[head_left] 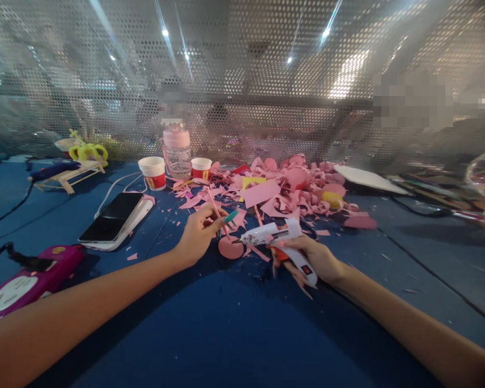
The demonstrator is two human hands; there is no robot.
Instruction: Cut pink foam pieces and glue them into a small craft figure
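My right hand (307,256) grips a white hot glue gun (293,234), its nozzle pointing left. The nozzle tip is at a round pink paper disc (229,249); whether they touch, I cannot tell. My left hand (202,231), with long teal nails, pinches a thin pink stick (215,203) whose lower end reaches the disc. Just behind both hands lies a heap of pink paper scraps and curls (299,183), with a pink paper rectangle (262,193) on its near side.
At left lie a black-screened phone (113,215) on a white object and a magenta device (36,277) with a black cable. Paper cups (153,175) and a pink-lidded bottle (178,153) stand behind, before a perforated metal screen (258,70). A wooden rack (75,175) stands far left.
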